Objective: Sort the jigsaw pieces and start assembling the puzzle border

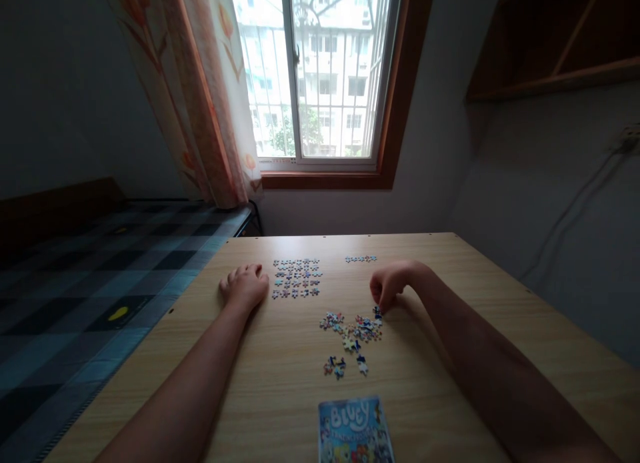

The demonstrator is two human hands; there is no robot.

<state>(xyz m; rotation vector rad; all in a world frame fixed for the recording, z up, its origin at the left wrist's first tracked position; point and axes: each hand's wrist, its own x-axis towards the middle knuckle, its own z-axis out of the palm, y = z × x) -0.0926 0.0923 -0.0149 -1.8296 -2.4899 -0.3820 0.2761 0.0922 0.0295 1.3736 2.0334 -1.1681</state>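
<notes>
My left hand (245, 285) lies on the table just left of a block of puzzle pieces (296, 274) set out in rows, its fingers loosely spread and holding nothing. My right hand (393, 284) is bent down at the wrist, thumb and fingers pinched on a dark blue puzzle piece (377, 311) at the edge of the loose pile. That pile of mixed puzzle pieces (364, 328) sits in the middle of the table. A short row of pieces (361, 258) is farther back. Nearer me lie a small cluster of pieces (335, 366) and a white-and-blue piece (362, 365).
A Bluey picture card or box (355, 431) lies at the near side of the wooden table (280, 383). To the left is a bed with a checked cover (165, 249). A window (330, 76) with a flowered curtain (200, 103) stands behind; a shelf (555, 83) hangs at right.
</notes>
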